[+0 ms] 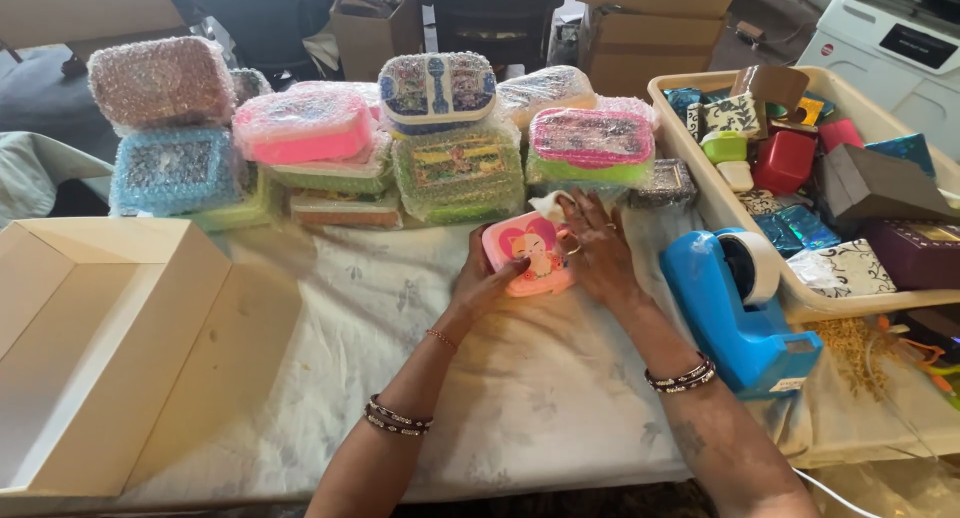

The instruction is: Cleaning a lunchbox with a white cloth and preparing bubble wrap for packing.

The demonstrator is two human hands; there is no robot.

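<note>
A small pink lunch box (527, 255) with a cartoon figure on its lid lay on the white-clothed table (420, 378), just in front of the row of wrapped boxes. Both hands were on it. The left hand (478, 281) cupped its near left side, the thumb laid over the lid, its grip closed on the box. The right hand (598, 248) rested against the right side and top edge, fingers bent over the rim, its grip likewise closed around the box; a bit of white material showed at the box's far corner, though what it was could not be told.

The box looked like hard, glossy plastic: probably light, stiff and somewhat slippery, and unlikely to break under ordinary handling. Its rounded corners gave little purchase, so the flat long sides, held from opposite sides, seemed the surest place to take it.

Just beyond it stood stacks of bubble-wrapped boxes (455, 168), pink, green and blue showing through the wrap. To the right, near the right forearm, sat a blue tape dispenser (735, 313) carrying a roll of tape. Past that, a cream tray (700, 168) held small gift boxes and packets in red, black, teal and patterned paper. An open cardboard box (100, 348) stood on the table's left side, well apart from the hands.
</note>
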